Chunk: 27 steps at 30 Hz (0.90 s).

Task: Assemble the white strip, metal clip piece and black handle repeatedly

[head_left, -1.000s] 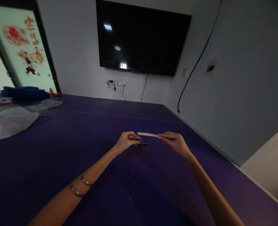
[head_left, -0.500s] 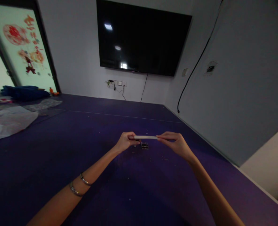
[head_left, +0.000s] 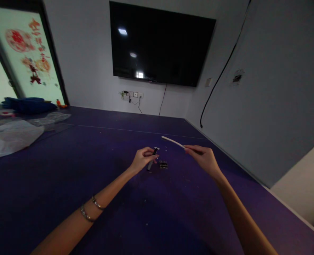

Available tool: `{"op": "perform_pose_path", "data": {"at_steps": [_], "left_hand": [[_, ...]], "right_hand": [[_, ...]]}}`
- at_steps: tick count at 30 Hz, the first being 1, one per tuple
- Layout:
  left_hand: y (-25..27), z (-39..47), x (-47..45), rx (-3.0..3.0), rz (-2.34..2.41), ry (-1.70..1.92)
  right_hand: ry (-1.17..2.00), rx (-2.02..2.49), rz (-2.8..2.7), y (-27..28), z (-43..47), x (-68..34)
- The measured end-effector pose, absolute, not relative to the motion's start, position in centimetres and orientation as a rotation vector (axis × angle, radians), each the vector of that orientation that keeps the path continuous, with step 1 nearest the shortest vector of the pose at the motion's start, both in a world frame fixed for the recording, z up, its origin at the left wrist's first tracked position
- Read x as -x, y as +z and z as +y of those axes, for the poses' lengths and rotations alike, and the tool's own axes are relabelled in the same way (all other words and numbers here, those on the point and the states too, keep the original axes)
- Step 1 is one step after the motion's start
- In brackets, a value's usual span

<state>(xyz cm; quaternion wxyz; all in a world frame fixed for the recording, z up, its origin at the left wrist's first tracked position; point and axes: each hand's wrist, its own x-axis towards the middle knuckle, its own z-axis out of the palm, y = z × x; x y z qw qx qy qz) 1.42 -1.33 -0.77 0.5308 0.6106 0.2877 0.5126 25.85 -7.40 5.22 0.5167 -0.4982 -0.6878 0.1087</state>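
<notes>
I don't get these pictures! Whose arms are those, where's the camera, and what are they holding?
There's no robot here, just a person using two bare hands. The pictures come from a camera worn on that person's head, looking forward and down.

The left hand grips a tool with a dark handle and a short bar across its top, shaped rather like a razor. The right hand pinches one end of a thin, pale stick; its other end is free.

On the purple surface is a small dark object, too tiny to name. Farther off, on the left, is a whitish sheet. A big television hangs on the wall.
</notes>
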Motion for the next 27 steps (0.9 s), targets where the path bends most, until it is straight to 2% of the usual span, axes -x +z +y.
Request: {"op": "perform_pose_path", "data": {"at_steps": [4,9,15,18,23,27], "left_hand": [[-0.8,-1.5,-1.6,-1.420,0.728,1.307],[-0.8,-1.4,-1.9,-1.334,0.817,1.344],[-0.8,-1.6,-2.0,-1.359,0.859,1.346],[-1.0,-1.7,-2.0,-1.334,0.843,1.358],[-1.4,-1.4,-2.2,-1.342,0.786,1.379],[-1.6,-1.4,-2.5,-1.382,0.739,1.401]], "right_hand": [[0.390,1.230,-1.482,5.3,-7.4,-25.7],[0.594,1.050,-1.295,5.8,-7.6,-25.2],[1.236,0.816,-1.038,6.1,-8.0,-23.6],[1.453,0.743,-0.902,5.5,-8.1,-22.7],[1.624,0.742,-0.800,3.5,-8.4,-20.8],[1.631,0.775,-0.841,2.2,-9.4,-19.5]]}}
